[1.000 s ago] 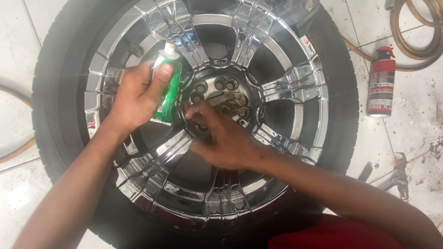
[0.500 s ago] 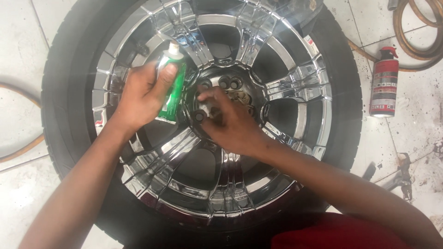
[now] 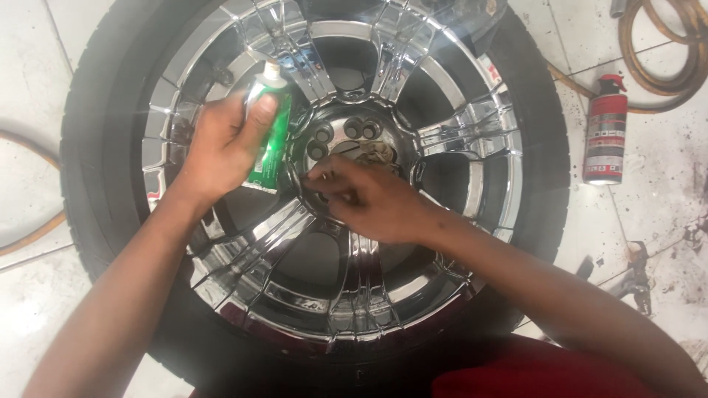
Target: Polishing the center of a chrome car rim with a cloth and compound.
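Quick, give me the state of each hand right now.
Left hand: closed around a green tube.
Right hand: fingers bent, resting on the chrome wheel hub; holding anything cannot be told.

Pale tiled floor (image 3: 29,88), stained at right, with a coiled hose (image 3: 664,51).

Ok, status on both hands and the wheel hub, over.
Left hand gripping green tube, cap up. Right hand fingertips on chrome wheel hub, by the lug holes. Nothing blocking; red spray can stands off the tyre.
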